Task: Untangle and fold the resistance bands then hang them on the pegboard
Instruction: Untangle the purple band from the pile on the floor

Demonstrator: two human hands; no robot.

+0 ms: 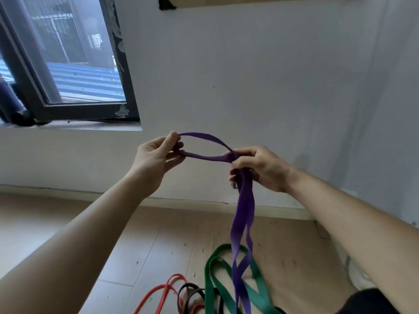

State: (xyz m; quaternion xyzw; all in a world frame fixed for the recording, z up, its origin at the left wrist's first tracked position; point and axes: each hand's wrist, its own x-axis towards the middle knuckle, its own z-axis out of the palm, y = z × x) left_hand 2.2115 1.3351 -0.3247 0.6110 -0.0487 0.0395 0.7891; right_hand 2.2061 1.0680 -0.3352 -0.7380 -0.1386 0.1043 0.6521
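I hold a purple resistance band (242, 214) up in front of the white wall. My left hand (156, 157) pinches one end of a small loop of it between thumb and fingers. My right hand (256, 166) grips the band where the loop closes, and two long purple strands hang twisted from that hand down to the floor. On the floor below lie a green band (217, 277), a red band (163, 291) and a black band (188, 295), overlapping one another. The pegboard is not recognisable in view.
A dark-framed window (68, 64) sits in the wall at the upper left. The floor (147, 245) is light wood-look tile with a pale skirting along the wall. A brown board edge (249, 1) shows at the top of the wall.
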